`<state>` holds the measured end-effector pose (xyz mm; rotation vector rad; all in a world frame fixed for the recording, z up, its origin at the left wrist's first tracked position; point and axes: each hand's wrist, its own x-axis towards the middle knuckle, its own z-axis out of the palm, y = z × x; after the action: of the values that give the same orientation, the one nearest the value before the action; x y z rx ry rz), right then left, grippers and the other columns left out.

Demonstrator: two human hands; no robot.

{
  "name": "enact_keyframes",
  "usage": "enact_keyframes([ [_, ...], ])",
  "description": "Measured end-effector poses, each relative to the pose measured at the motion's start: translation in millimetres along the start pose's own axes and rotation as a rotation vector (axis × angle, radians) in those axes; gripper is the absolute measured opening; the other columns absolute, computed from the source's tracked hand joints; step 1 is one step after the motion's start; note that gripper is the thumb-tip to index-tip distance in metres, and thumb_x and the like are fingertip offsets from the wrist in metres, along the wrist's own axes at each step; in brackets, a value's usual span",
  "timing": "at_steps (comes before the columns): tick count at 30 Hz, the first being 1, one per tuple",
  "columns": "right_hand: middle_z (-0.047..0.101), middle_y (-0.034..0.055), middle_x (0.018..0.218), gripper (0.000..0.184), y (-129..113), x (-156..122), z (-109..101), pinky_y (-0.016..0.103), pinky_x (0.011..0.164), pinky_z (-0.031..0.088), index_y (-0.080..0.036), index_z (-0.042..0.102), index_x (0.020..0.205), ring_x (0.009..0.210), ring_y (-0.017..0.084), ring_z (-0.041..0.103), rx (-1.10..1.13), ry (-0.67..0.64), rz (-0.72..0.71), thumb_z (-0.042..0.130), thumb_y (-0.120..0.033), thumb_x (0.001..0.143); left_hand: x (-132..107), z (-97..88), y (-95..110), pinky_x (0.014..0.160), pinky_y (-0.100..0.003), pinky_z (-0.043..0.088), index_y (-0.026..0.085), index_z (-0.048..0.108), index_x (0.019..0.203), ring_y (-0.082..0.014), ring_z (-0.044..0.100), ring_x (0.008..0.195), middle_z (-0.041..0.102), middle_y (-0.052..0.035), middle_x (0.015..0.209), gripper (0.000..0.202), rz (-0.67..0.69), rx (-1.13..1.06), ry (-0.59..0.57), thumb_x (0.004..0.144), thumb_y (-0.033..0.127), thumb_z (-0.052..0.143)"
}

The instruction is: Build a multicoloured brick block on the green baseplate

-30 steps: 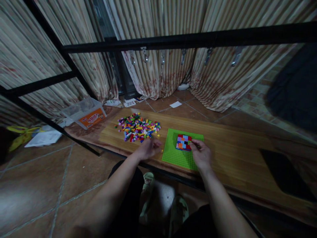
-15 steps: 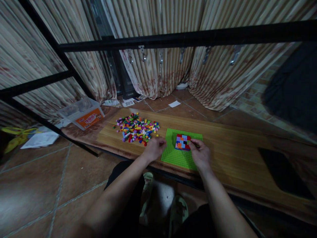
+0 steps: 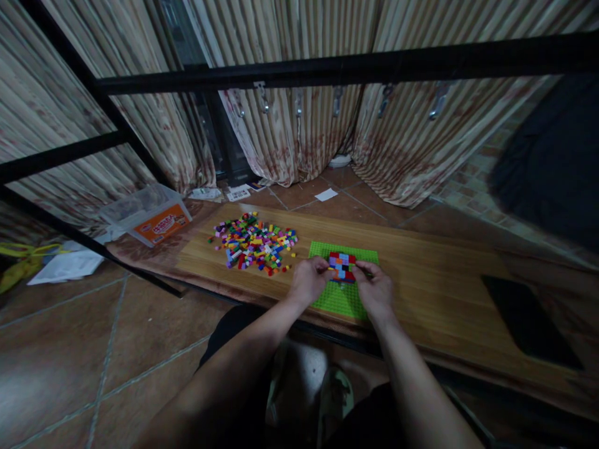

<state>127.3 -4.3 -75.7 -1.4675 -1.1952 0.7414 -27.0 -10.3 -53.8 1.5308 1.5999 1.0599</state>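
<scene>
A green baseplate point(image 3: 360, 257) lies on a low wooden board point(image 3: 435, 274). A small block of joined red, blue and orange bricks point(image 3: 341, 264) stands on the plate. My left hand point(image 3: 309, 282) is curled at the block's left edge, fingers pinched against it. Touching the right edge of the block is my right hand point(image 3: 374, 287), its fingers likewise pinched. Whether either hand holds a loose brick is too small to tell. A heap of loose coloured bricks point(image 3: 255, 242) is spread on the board to the left.
A clear plastic box with an orange label point(image 3: 148, 215) sits at the board's far left. A black frame bar point(image 3: 327, 65) crosses overhead. A dark flat object point(image 3: 528, 321) lies on the board's right end. Curtains hang behind; papers lie on the tiled floor.
My left hand has moved right from the edge of the loose brick heap to the left side of the brick block. My right hand stayed at the block's right edge.
</scene>
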Motion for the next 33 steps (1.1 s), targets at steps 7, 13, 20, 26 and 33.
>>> enact_keyframes([
  [7,0.073,0.0106,0.087,0.034,2.2,1.2,0.1,0.036,0.075,0.05,-0.015,0.07,0.09,0.077,0.022,0.066,-0.02,-0.012,-0.015,0.06,-0.043,0.072,-0.2,-4.0,5.0,0.059,-0.021,0.042,0.015,0.067,0.075,-0.0107,0.058,0.062,0.065,0.0007,0.067,0.006,-0.03,0.018,-0.007,0.071,0.018,0.069],
  [13,0.073,0.0104,0.085,0.033,0.0,0.7,0.0,0.037,0.075,0.05,-0.015,0.07,0.09,0.077,0.022,0.066,-0.032,0.002,-0.023,0.06,-0.041,0.072,7.7,3.7,-7.4,0.058,-0.021,0.043,0.014,0.064,0.072,-0.0105,0.057,0.06,0.064,0.0013,0.064,0.013,-0.069,-0.124,-0.022,0.065,0.02,0.074],
  [20,0.073,0.0095,0.083,0.033,1.1,1.0,-0.5,0.037,0.075,0.05,-0.015,0.07,0.089,0.075,0.022,0.066,-0.009,-0.017,-0.009,0.06,-0.041,0.072,15.1,9.6,-20.2,0.054,-0.02,0.041,0.014,0.061,0.073,-0.0091,0.055,0.056,0.062,0.0027,0.063,0.026,-0.107,-0.277,-0.052,0.058,0.024,0.079],
  [26,0.073,0.0103,0.085,0.033,4.7,1.4,-0.7,0.037,0.075,0.05,-0.015,0.07,0.09,0.076,0.022,0.066,-0.01,-0.02,-0.015,0.06,-0.041,0.072,11.0,3.7,-10.1,0.05,-0.019,0.041,0.015,0.059,0.071,-0.0074,0.053,0.047,0.058,0.0047,0.055,0.015,-0.211,-0.444,-0.14,0.075,0.027,0.066],
  [33,0.073,0.01,0.085,0.034,8.9,2.3,0.4,0.037,0.074,0.051,-0.016,0.069,0.09,0.075,0.022,0.066,0.022,-0.027,-0.027,0.06,-0.043,0.073,9.8,2.8,-4.6,0.052,-0.02,0.044,0.015,0.059,0.072,-0.0074,0.055,0.047,0.057,0.0051,0.054,0.009,-0.276,-0.485,-0.126,0.077,0.02,0.063],
])
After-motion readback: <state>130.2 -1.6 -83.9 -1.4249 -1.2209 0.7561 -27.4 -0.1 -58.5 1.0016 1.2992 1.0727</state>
